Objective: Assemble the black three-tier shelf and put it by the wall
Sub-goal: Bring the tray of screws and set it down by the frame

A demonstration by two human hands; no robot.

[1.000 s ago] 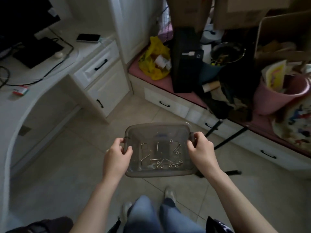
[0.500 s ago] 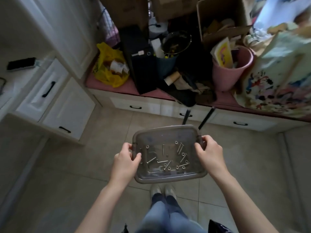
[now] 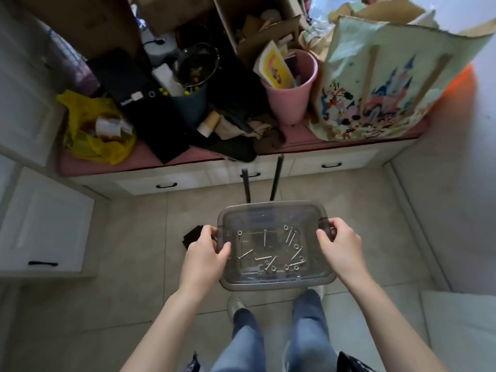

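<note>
I hold a clear grey plastic tray (image 3: 271, 210) level in front of me, above the tiled floor. My left hand (image 3: 205, 253) grips its left edge and my right hand (image 3: 339, 247) grips its right handle. Several silver screws and washers (image 3: 279, 253) lie loose on the tray's bottom. Two black shelf poles (image 3: 276, 177) stick up from behind the tray's far edge, in front of the drawers. A black piece (image 3: 192, 235) shows on the floor left of the tray, partly hidden by my left hand.
A low bench (image 3: 134, 163) with drawers runs across ahead, piled with a yellow bag (image 3: 88, 124), black items, a pink bucket (image 3: 294, 89), cardboard boxes and a printed tote bag (image 3: 381, 84). White cabinets (image 3: 40, 224) stand at left. A wall (image 3: 461, 183) is at right.
The view has swung right and down: the desk at left has gone out of sight and the bench clutter now sits straight ahead. Both hands keep their grip on the tray.
</note>
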